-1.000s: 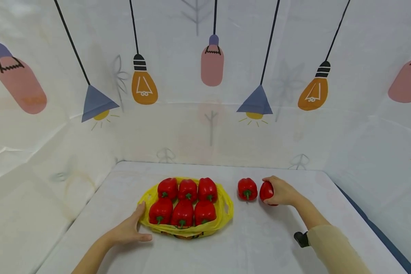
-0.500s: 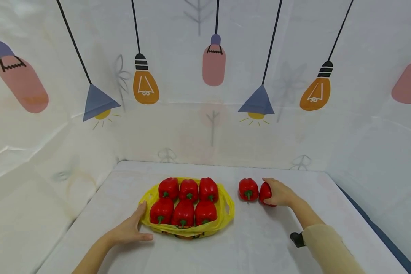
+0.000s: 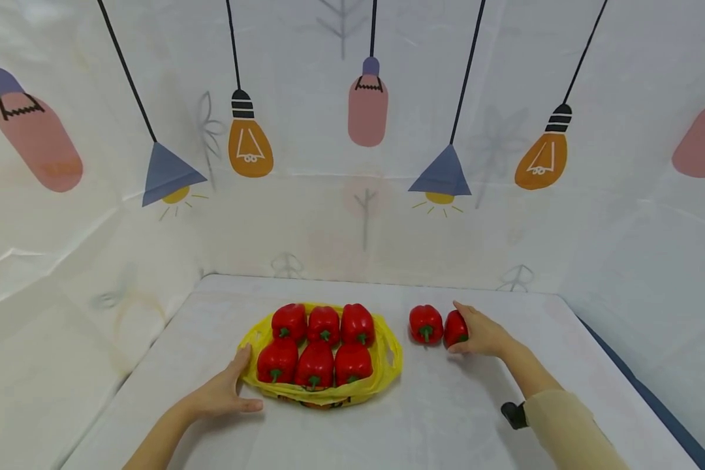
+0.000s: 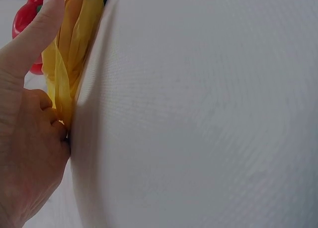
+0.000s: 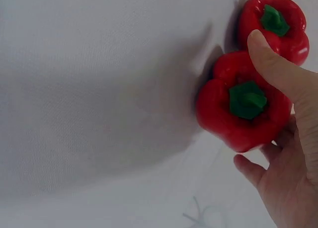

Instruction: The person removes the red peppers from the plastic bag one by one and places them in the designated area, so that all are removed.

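Note:
In the head view my left hand [image 3: 220,390] rests against the left side of a yellow plastic bag [image 3: 390,365], its thumb apart from the bag. Several red bell peppers [image 3: 314,365] sit in two rows on the bag's opening. My right hand [image 3: 480,331] is spread around the right side of a loose bell pepper [image 3: 455,328], which stands on the table. In the right wrist view the thumb passes over this pepper [image 5: 218,109] and one fingertip is off it. A second loose bell pepper [image 3: 425,324] stands close on its left, stem facing me.
A white-covered table [image 3: 423,418] carries everything. White sheeting with printed lamps [image 3: 249,147] rises behind and at the sides. A dark blue strip [image 3: 634,385] runs along the table's right edge. A black device [image 3: 514,414] is strapped at my right wrist.
The right-hand pepper was moved slightly left, close beside the other loose one. My right fingers and thumb have since spread, showing more of its stem. My left hand has stayed put.

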